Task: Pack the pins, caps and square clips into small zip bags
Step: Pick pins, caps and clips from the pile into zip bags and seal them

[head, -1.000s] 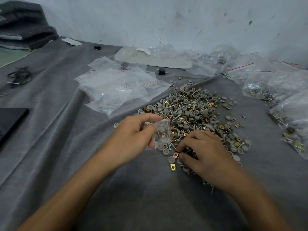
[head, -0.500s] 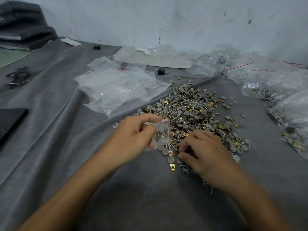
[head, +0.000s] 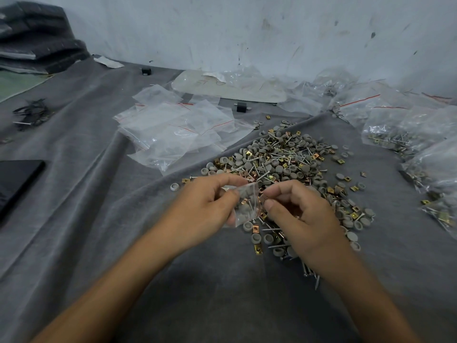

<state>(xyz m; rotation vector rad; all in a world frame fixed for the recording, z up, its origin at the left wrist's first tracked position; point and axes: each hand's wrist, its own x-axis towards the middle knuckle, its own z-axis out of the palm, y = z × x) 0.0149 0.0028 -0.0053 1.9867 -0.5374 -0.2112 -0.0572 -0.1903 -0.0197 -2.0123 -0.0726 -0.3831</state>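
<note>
Zip bag [head: 247, 206] hangs pinched in the left hand [head: 205, 209], part-filled, its open edge seemingly facing the right hand [head: 301, 216], which sits just beside it, fingertips pinching a small part [head: 261, 200] at that edge. Beneath and beyond both lies the pile [head: 284, 159] of pins, caps and clips on the bench [head: 222, 293].

cloth [head: 222, 305]: grey, matt, napped | zip bags [head: 173, 134] at 11 o'clock: clear glossy plastic, creased | caps [head: 279, 169]: matt grey plastic | square clips [head: 249, 153]: shiny brass- and copper-toned metal | pins [head: 262, 173]: bright smooth metal | wall [head: 247, 33] at 12 o'clock: matt, scuffed
</note>
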